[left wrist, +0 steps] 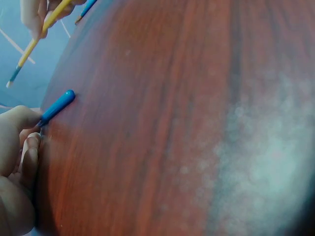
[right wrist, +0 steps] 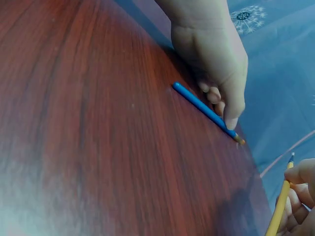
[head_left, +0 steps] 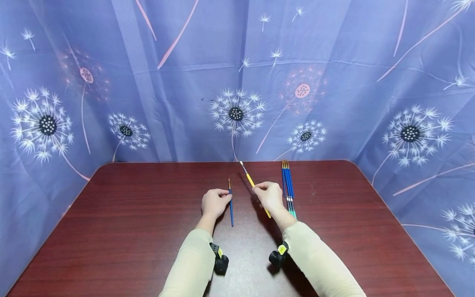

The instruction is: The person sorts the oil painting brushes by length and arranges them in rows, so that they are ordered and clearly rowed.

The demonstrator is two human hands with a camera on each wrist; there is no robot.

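Between thumb and fingers, my left hand [head_left: 215,203] pinches a blue paintbrush [head_left: 231,212] near its bristle end. That brush lies along the tabletop, bristles pointing away from me. My right hand [head_left: 270,195] holds a yellow paintbrush [head_left: 249,178] raised above the table, its pale tip angled up and to the left. In the left wrist view the blue handle [left wrist: 58,106] sticks out past the left fingertips. The right wrist view shows the yellow handle [right wrist: 279,209] in the right fingers, with the left hand [right wrist: 216,59] on the blue brush beyond.
Right of my right hand several blue brushes [head_left: 287,179] lie side by side near the table's far edge. Closer to me are several green-handled brushes [head_left: 291,206], partly hidden by the right wrist. A dandelion-patterned curtain [head_left: 185,103] hangs behind the dark red wooden table [head_left: 130,231].
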